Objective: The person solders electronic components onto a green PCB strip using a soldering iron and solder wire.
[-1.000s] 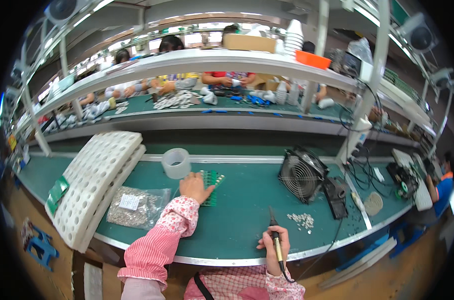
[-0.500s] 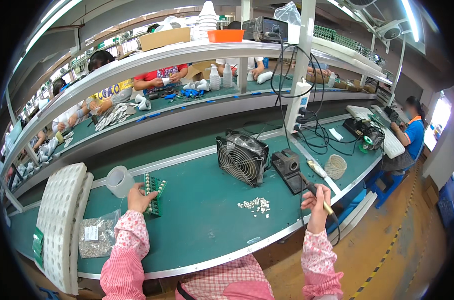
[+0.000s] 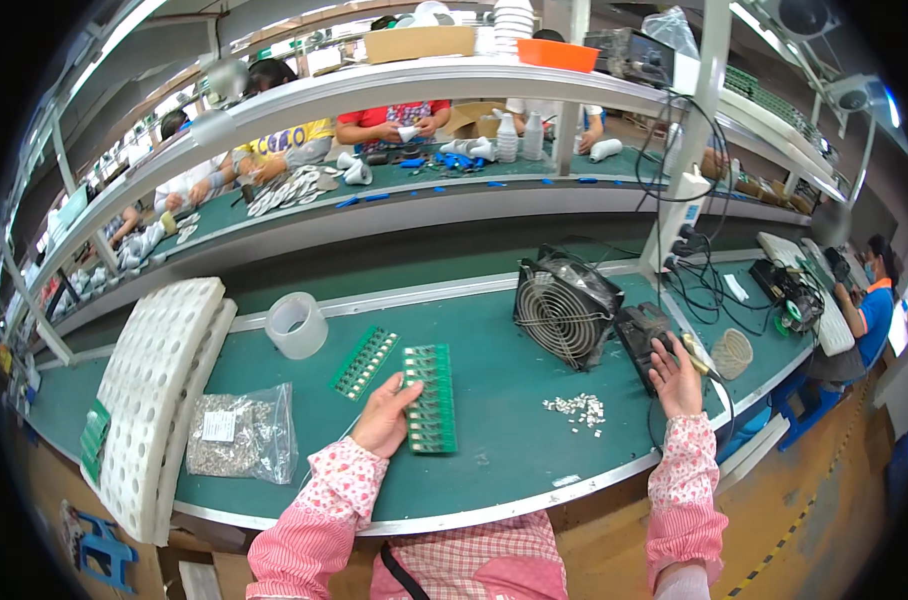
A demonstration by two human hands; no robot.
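My left hand (image 3: pixel 384 415) holds a green circuit board panel (image 3: pixel 430 400) by its left edge, with rows of small parts on its face. A second green panel (image 3: pixel 365 362) lies flat on the bench just beyond. My right hand (image 3: pixel 676 378) is at the black soldering iron stand (image 3: pixel 642 335), its fingers stretched out and apart. The soldering iron is mostly hidden behind that hand, and I cannot tell exactly how it rests. Small white components (image 3: pixel 577 410) lie in a loose pile left of my right hand.
A black fan (image 3: pixel 566 310) stands behind the pile. Leftward are a clear tape roll (image 3: pixel 296 325), a bag of small parts (image 3: pixel 242 435) and stacked white foam trays (image 3: pixel 159 380). A cup (image 3: pixel 731 353) and cables (image 3: pixel 714 265) lie to the right. Co-workers sit across and at right.
My left hand has drawn one panel nearer and to the right, apart from the other. My right hand, which held the soldering iron, has moved to the stand and loosened. The view has shifted.
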